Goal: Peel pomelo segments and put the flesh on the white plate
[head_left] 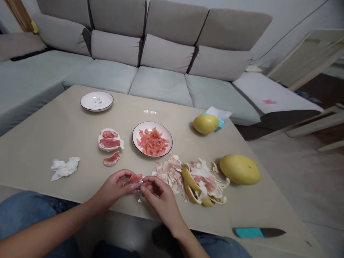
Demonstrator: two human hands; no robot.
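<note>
Near the table's front edge, my left hand (120, 185) is closed around a pink pomelo segment (136, 178). My right hand (158, 197) pinches at the right end of that same segment, thumb and forefinger together on its pale membrane. Just beyond my hands lies a loose pomelo wedge (112, 158), and behind it a partly opened pomelo piece (109, 139) with white pith. A plate (138, 124) of peeled pink pulp (153, 142) stands ahead of my hands. Right of it is a heap of peel and membranes (192, 181).
Two whole yellow pomelos, one (240, 169) at the right and one (205, 124) by a tissue pack (220, 123), rest on the table. A knife (259, 232) with a turquoise handle lies front right. A crumpled tissue (65, 168) and another plate (97, 101) are at left.
</note>
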